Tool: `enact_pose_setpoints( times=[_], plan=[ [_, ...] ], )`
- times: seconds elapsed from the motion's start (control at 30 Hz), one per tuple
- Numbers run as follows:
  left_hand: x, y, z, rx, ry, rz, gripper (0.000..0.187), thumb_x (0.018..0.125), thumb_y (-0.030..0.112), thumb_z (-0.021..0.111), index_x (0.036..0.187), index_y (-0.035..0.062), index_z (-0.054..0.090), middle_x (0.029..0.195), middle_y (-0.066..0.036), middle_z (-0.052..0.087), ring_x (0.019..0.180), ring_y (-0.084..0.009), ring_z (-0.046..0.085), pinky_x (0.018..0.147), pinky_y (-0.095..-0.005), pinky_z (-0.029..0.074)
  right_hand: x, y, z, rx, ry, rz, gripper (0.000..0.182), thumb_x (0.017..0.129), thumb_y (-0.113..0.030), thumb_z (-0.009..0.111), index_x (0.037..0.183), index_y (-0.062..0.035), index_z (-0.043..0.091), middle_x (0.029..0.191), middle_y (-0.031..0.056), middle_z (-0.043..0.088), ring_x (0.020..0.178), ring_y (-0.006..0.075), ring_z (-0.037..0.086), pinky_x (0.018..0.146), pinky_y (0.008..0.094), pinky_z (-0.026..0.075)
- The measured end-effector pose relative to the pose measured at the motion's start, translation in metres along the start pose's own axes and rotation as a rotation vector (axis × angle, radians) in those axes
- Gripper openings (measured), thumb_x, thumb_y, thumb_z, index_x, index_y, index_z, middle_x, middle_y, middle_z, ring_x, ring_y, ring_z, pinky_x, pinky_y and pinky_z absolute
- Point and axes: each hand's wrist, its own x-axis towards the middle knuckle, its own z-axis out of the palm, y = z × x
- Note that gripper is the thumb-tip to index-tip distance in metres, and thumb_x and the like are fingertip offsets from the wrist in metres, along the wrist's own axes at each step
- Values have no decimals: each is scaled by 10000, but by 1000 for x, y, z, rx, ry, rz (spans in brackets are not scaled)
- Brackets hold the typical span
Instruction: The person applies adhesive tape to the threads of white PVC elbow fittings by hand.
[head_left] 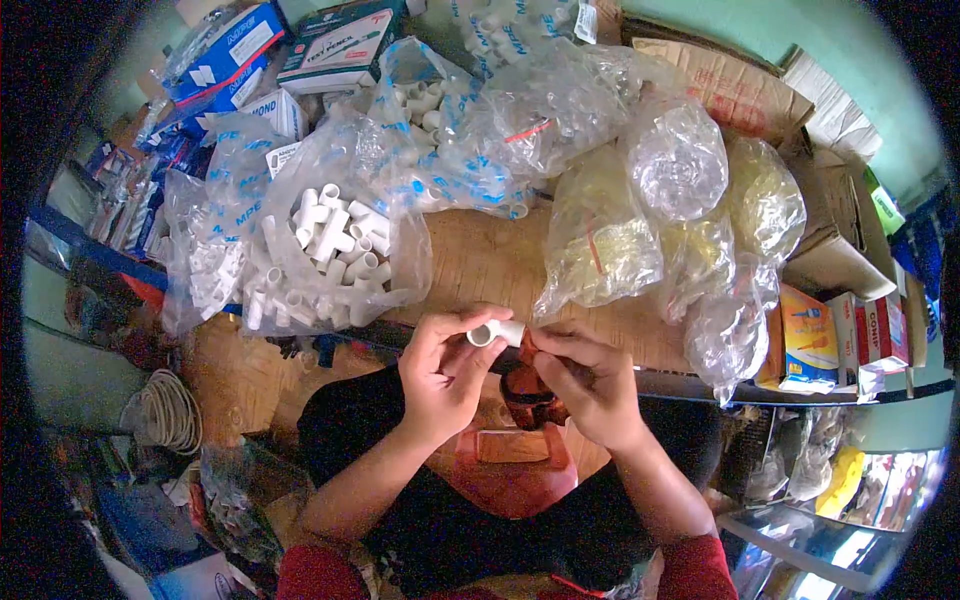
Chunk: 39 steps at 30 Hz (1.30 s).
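My left hand (447, 368) holds a short white pipe fitting (497, 333) between thumb and fingers, with its round opening facing me. At the fitting's right end my right hand (588, 377) pinches a small reddish-brown piece (527, 346), whose exact form I cannot make out. Both hands are in front of the wooden table's front edge. To the upper left, an open clear plastic bag (408, 262) holds several white pipe fittings (335, 235). Below my fingers is a dark red and black object (533, 396), partly hidden.
Clear bags with yellowish contents (600, 245) lie on the wooden table (485, 262) at right. Blue boxes (225, 50) stand at back left, cartons (845, 225) at right. A red stool (513, 481) is between my legs, and coiled cable (168, 412) lies at left.
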Motion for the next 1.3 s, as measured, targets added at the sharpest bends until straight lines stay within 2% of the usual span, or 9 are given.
enact_pose_setpoints(
  times=[0.1,0.23,0.33,0.43,0.73,0.97,1.07,1.17,1.3],
  plan=[
    [0,-1,-3,-67,-84,28,260,832,-65,598,1037,6,454,1089,-236,599,999,-258,606,859,-343,490,2,5,-10,17,-26,13,169,811,5,659,977,38,653,895,96,649,843,143,608,749,249,484],
    [4,2,-8,-161,-208,-25,264,804,-97,612,1027,-4,509,1096,-238,594,1030,-295,600,873,-386,496,7,-6,-21,235,-32,372,228,793,-7,691,1001,12,602,894,69,640,809,122,609,721,247,497],
    [1,0,-8,-200,-218,-2,274,790,-107,623,1020,3,526,1092,-224,597,1046,-313,595,887,-415,492,7,-7,-16,424,-72,378,239,818,-39,678,1028,2,572,902,65,637,804,111,601,709,247,493],
    [1,3,-4,-193,-174,50,267,790,-101,629,1013,3,525,1083,-221,601,1045,-318,596,888,-420,491,6,-11,-8,159,-36,261,217,845,-79,662,1023,0,566,856,64,641,755,100,596,669,244,487],
    [2,6,-1,-112,-82,6,261,804,-85,622,988,13,465,1078,-247,600,1043,-338,593,901,-434,482,-4,-8,2,85,101,206,144,884,-133,626,909,9,631,776,32,646,700,87,593,631,226,480],
    [5,0,2,-242,-139,30,210,840,-103,562,959,9,430,1120,-251,585,1079,-275,573,917,-363,469,4,-19,-16,253,-87,388,101,852,-59,643,927,8,637,844,58,649,776,98,608,676,233,487],
    [4,-2,-1,-187,-164,-114,234,816,-80,601,943,33,440,1127,-269,584,1061,-298,591,900,-378,480,3,-8,-22,61,-145,243,158,839,-26,643,988,10,603,888,77,642,820,124,620,690,255,507],
    [-2,7,6,-279,-218,-149,214,824,-48,616,933,31,450,1139,-284,575,1058,-304,593,874,-373,496,4,-12,-23,462,-213,321,227,835,8,626,1051,14,557,915,91,635,851,153,626,707,280,527],
    [-2,17,11,-341,-199,-177,196,827,-57,608,935,23,465,1152,-293,563,1064,-317,587,862,-382,509,5,-22,-26,406,-274,242,322,847,27,599,1156,16,512,964,115,634,876,167,625,727,288,535]
  ],
)
